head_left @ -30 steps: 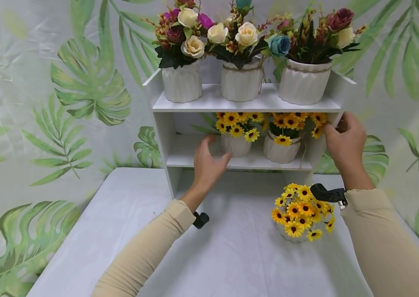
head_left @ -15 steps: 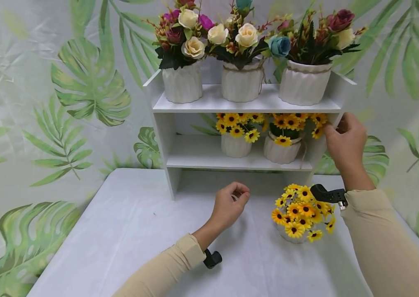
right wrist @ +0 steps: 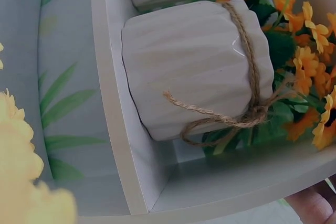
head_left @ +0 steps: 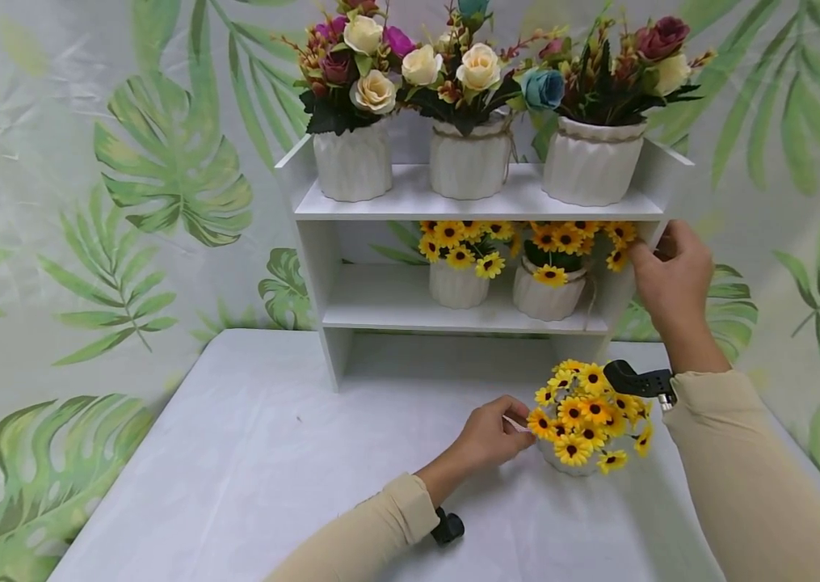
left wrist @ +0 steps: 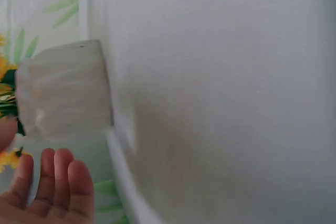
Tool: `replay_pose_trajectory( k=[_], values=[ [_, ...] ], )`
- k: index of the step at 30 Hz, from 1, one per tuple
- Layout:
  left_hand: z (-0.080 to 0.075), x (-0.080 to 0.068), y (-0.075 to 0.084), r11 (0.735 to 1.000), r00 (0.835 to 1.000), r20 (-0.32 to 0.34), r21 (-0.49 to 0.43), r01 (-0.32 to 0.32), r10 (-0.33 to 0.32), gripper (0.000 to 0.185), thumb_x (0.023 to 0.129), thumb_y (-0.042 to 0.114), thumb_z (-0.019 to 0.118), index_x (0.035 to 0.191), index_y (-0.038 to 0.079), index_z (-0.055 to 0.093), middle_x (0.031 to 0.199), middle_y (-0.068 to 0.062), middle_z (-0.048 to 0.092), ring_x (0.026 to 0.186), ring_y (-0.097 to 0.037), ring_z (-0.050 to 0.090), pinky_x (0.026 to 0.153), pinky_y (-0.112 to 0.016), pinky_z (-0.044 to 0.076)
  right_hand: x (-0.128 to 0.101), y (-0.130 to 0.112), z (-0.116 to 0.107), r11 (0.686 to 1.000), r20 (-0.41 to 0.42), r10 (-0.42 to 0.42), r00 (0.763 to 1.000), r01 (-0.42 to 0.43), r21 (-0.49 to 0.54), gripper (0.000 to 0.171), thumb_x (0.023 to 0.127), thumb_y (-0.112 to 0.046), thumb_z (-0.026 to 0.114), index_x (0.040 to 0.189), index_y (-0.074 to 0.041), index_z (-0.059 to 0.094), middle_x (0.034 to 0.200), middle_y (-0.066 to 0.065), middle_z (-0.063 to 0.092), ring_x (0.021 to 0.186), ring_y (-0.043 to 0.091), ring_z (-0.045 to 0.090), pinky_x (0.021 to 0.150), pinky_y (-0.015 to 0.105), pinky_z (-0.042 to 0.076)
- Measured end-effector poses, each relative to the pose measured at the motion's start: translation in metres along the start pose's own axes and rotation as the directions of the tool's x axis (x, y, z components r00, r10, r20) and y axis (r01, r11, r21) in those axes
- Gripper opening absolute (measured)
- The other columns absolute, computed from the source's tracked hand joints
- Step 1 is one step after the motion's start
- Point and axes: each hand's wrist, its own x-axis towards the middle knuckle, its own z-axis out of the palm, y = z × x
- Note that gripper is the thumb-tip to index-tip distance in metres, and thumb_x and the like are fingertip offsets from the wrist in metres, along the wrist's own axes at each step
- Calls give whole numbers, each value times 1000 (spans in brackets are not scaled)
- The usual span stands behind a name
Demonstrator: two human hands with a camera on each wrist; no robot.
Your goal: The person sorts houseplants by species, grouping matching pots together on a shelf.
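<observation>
A white pot of yellow, dark-centred artificial sunflowers [head_left: 580, 416] stands on the table. My left hand [head_left: 493, 435] is at the left side of this pot, its fingertips close to the lowest blooms. In the left wrist view the fingers are spread just short of the white pot [left wrist: 65, 90]. My right hand [head_left: 674, 279] grips the right side panel of the white shelf [head_left: 475, 327] near its front edge. Only a few fingertips [right wrist: 312, 203] of it show in the right wrist view, at the panel's outer side. Beside it, a pot tied with twine [right wrist: 194, 72] sits on the middle tier.
Three white pots of mixed roses, including a middle rose pot [head_left: 469, 162], line the top tier. A smaller sunflower pot [head_left: 458, 284] stands on the middle tier, left of the twine-tied one. A leaf-patterned backdrop [head_left: 177, 162] hangs behind the white table [head_left: 235, 453].
My left hand has come down from the middle tier and moved right across the table to the sunflower pot. My right hand has stayed on the shelf's side panel.
</observation>
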Motion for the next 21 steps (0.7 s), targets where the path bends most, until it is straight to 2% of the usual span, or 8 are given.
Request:
replay_pose_trajectory(
  k=[3,5,8,11,14,18,21],
  values=[
    [7,5,-1,994,999,46,106,-22,17,48,84,20,78,128,17,60,121,2,63,83,-4,55,66,-17,47,1,-1,1,1000,3,-10,1000,10,-1,47,96,-32,52,140,-18,53,143,12,57,124,26,57,105,52,49],
    [11,9,-1,985,996,73,160,-58,46,60,82,23,80,136,18,56,126,3,60,93,-5,56,75,-18,48,1,-2,1,1000,4,-14,1000,14,0,46,96,-32,52,140,-18,53,143,12,57,123,25,58,105,52,49],
    [18,16,-1,982,993,75,161,-97,86,67,79,27,82,139,20,53,129,4,59,108,-4,56,91,-21,49,2,-3,1,1000,3,-12,1000,12,-1,46,96,-32,52,140,-18,53,142,12,57,121,24,58,104,52,49],
    [25,24,-1,988,989,62,67,-138,134,69,77,21,84,139,19,52,130,5,60,116,-1,54,102,-22,46,2,-3,1,1000,1,-14,1000,14,0,46,96,-32,52,140,-19,53,142,12,57,120,23,58,104,52,49],
    [32,30,0,989,990,51,-60,-132,135,70,75,14,84,138,17,52,129,3,62,114,0,55,102,-20,46,3,-2,1,1000,-2,-13,1000,13,5,45,96,-32,52,139,-19,54,142,11,58,120,22,58,105,52,49],
    [41,32,1,985,999,4,-168,-35,36,71,73,13,85,136,16,51,126,4,58,110,0,53,98,-21,47,3,-2,1,1000,-4,-8,1000,8,12,44,96,-31,53,139,-20,54,142,10,58,122,21,58,106,51,49],
    [48,31,2,970,1000,-11,-244,15,-18,71,74,9,83,136,16,48,125,4,55,110,0,52,99,-22,48,2,-2,1,1000,-3,-8,1000,8,15,44,96,-31,53,139,-19,54,141,10,58,122,21,58,106,51,49]
  ],
)
